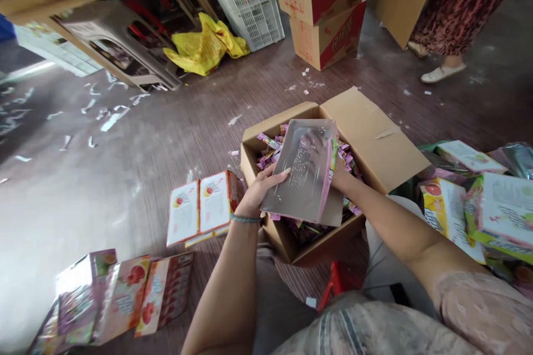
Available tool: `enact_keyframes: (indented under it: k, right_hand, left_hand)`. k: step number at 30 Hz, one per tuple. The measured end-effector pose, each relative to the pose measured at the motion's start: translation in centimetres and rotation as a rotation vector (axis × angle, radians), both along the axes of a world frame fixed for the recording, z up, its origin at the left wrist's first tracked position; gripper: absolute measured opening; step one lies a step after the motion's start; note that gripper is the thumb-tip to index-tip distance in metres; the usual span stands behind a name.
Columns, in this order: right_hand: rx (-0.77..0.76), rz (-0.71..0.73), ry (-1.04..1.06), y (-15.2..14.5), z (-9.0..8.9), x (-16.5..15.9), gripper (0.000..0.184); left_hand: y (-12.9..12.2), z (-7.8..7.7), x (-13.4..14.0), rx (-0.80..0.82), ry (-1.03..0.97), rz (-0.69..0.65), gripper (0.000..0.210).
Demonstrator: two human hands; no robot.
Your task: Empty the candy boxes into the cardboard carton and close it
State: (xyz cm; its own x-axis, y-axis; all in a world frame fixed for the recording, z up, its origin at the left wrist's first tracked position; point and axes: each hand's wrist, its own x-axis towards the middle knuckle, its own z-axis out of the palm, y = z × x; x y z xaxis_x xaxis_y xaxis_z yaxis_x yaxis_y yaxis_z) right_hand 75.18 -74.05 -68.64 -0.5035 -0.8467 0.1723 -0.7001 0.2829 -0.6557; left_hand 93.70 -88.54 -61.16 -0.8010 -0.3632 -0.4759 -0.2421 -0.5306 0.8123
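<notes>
A clear plastic box (297, 177) with embossed lettering and a pink edge is tilted above an open carton (287, 249). My left hand (260, 188) grips its left side, the thumb lying on the top face. At the right side, my right hand (339, 175) holds it from beneath or inside, its fingers showing blurrily through the plastic; which of the two I cannot tell. A green strip (333, 155) shows at the box's right edge. Many small purple candy packets (268, 141) fill the carton, partly hidden by the plastic box.
Printed boxes lie on the floor at left (183, 211), at lower left (125, 299) and in a pile at right (508, 205). Tall cartons (303, 39), white crates (254, 5) and a yellow bag (200, 47) stand ahead. A person in a patterned skirt (462, 11) is at upper right.
</notes>
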Motion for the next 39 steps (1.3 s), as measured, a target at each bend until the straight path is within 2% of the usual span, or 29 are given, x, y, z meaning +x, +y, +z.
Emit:
enact_keyframes:
  k: [5,10,12,14,17,19,22,24,26,28,30,33,36,39]
  right_hand:
    - [-0.060,-0.112,-0.164,-1.2,-0.9,0.4,0.055]
    - [-0.113,-0.061,-0.224,-0.7,-1.1,0.5,0.042]
    - [-0.022,-0.015,-0.162,-0.1,-0.8,0.5,0.035]
    - [0.144,0.039,-0.060,0.4,-0.4,0.7,0.029]
    - [0.480,0.114,0.142,1.0,0.1,0.6,0.036]
    - [0.619,0.152,0.240,1.5,0.3,0.3,0.039]
    - [0.526,0.096,0.278,2.3,0.5,-0.3,0.038]
    - [0.413,0.029,0.299,3.2,0.4,-0.3,0.042]
    - [0.352,0.014,0.310,4.0,0.3,0.3,0.052]
    - [0.365,0.032,0.290,4.3,0.1,1.6,0.071]
    - [0.427,0.061,0.246,3.5,-0.3,2.8,0.087]
    - [0.485,0.071,0.202,0.3,-0.8,3.8,0.098]
    - [0.519,0.115,0.190,-4.2,-1.6,3.9,0.100]
    - [0.638,0.205,0.215,-7.2,-2.8,4.3,0.094]
  left_hand:
    - [0.2,0.0,-0.2,-0.053,-0.019,0.046,0.047]
    - [0.1,-0.1,-0.2,-0.154,0.007,0.044,0.065]
    - [0.0,-0.1,-0.2,-0.222,0.053,0.068,0.074]
    - [-0.3,0.0,-0.2,-0.302,0.093,0.123,0.080]
    - [-0.9,0.3,0.2,-0.410,0.127,0.245,0.078]
    - [-1.1,0.6,0.5,-0.416,0.130,0.304,0.071]
    - [-1.4,0.7,0.6,-0.293,0.124,0.375,0.057]
    - [-1.8,0.3,0.4,-0.193,0.164,0.496,0.047]
    - [-2.5,-0.4,0.1,-0.139,0.245,0.638,0.039]
    - [-3.3,-1.0,0.0,-0.133,0.341,0.739,0.031]
    - [-4.1,-1.4,0.2,-0.143,0.417,0.782,0.023]
    - [-4.9,-1.5,1.1,-0.156,0.464,0.802,0.017]
    - [-5.3,-1.4,2.1,-0.170,0.453,0.818,0.015]
    - [-5.5,-1.4,2.6,-0.152,0.409,0.876,0.014]
